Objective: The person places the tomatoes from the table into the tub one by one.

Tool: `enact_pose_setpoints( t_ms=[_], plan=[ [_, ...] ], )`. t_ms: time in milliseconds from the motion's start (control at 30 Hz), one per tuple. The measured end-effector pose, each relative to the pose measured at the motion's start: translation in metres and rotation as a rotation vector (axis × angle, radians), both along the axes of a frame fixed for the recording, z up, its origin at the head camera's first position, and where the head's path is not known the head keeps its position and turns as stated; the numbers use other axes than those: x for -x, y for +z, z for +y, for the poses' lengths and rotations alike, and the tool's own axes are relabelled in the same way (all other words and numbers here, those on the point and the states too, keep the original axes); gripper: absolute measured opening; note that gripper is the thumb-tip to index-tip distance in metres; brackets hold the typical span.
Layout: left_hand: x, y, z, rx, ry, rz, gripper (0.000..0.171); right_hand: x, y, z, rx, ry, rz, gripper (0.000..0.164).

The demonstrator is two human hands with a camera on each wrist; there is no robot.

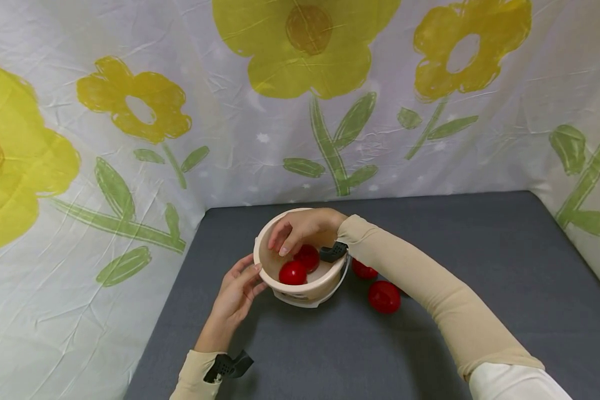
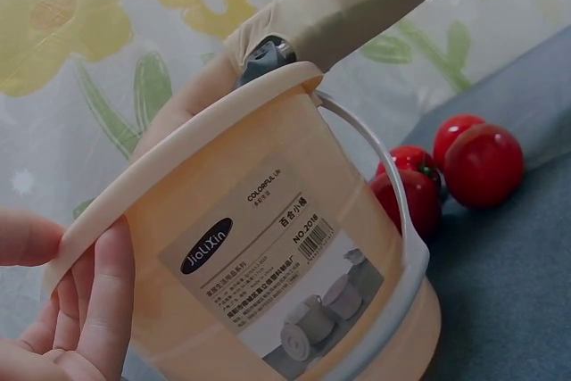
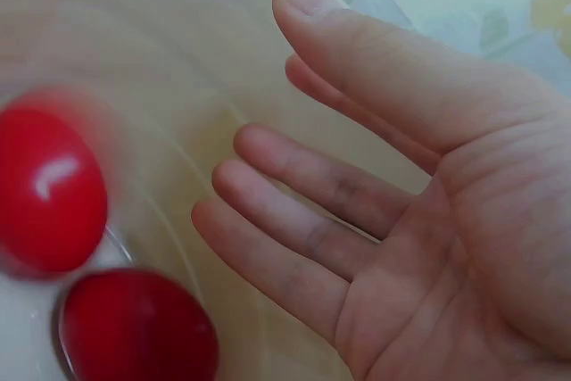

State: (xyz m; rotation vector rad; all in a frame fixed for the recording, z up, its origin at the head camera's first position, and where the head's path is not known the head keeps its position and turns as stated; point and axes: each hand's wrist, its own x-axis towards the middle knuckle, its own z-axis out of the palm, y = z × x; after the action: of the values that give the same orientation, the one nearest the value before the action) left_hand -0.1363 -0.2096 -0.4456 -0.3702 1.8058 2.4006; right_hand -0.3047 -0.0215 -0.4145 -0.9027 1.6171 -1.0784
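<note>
A cream plastic bucket (image 1: 300, 289) stands tilted towards the left hand (image 1: 236, 293), which pinches its rim between thumb and fingers. Inside the bucket are two tomatoes, a bright red one (image 1: 292, 273) and a darker one (image 1: 308, 258). Above them, within the bucket's mouth, is the right hand (image 1: 305, 226); in the right wrist view its fingers (image 3: 294, 220) are spread and relaxed, apart from both tomatoes. The nearer tomato (image 3: 49, 189) looks blurred there. A label (image 2: 277, 265) and a pale handle (image 2: 406, 211) show on the bucket's outside in the left wrist view.
More tomatoes lie on the dark grey table (image 1: 505, 266) right of the bucket, one tomato (image 1: 384, 296) in front and others (image 2: 410, 194) close by, partly behind the right sleeve (image 1: 425, 289). A flower-printed curtain (image 1: 240, 139) hangs along the table's far edge.
</note>
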Motion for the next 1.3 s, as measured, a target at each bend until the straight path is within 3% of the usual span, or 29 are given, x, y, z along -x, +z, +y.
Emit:
enact_pose_setpoints(
  t_ms=[133, 367, 600, 767, 900, 1100, 1300],
  plan=[
    [0.001, -0.001, 0.000, -0.009, -0.004, 0.009, 0.046, -0.004, 0.000, 0.001, 0.031, -0.060, -0.123, 0.046],
    [0.001, -0.001, 0.000, -0.003, 0.000, 0.020, 0.047, -0.007, 0.005, 0.004, 0.044, -0.056, -0.142, 0.048],
    [0.001, 0.000, 0.002, 0.005, 0.004, 0.006, 0.049, 0.014, 0.044, 0.015, 0.071, 0.017, 0.166, 0.042],
    [0.000, -0.001, 0.003, 0.019, 0.027, 0.001, 0.047, 0.024, 0.054, 0.028, 0.079, 0.021, 0.175, 0.044],
    [-0.001, -0.003, 0.004, 0.006, 0.027, 0.020, 0.045, 0.029, 0.057, 0.052, 0.094, -0.036, 0.191, 0.045],
    [-0.003, -0.005, 0.005, 0.004, 0.004, 0.039, 0.050, 0.043, 0.064, 0.114, 0.066, -0.194, 0.235, 0.045],
    [-0.002, -0.003, 0.002, 0.000, 0.029, 0.019, 0.047, 0.046, 0.041, 0.164, 0.017, -0.278, 0.223, 0.050]
  ],
)
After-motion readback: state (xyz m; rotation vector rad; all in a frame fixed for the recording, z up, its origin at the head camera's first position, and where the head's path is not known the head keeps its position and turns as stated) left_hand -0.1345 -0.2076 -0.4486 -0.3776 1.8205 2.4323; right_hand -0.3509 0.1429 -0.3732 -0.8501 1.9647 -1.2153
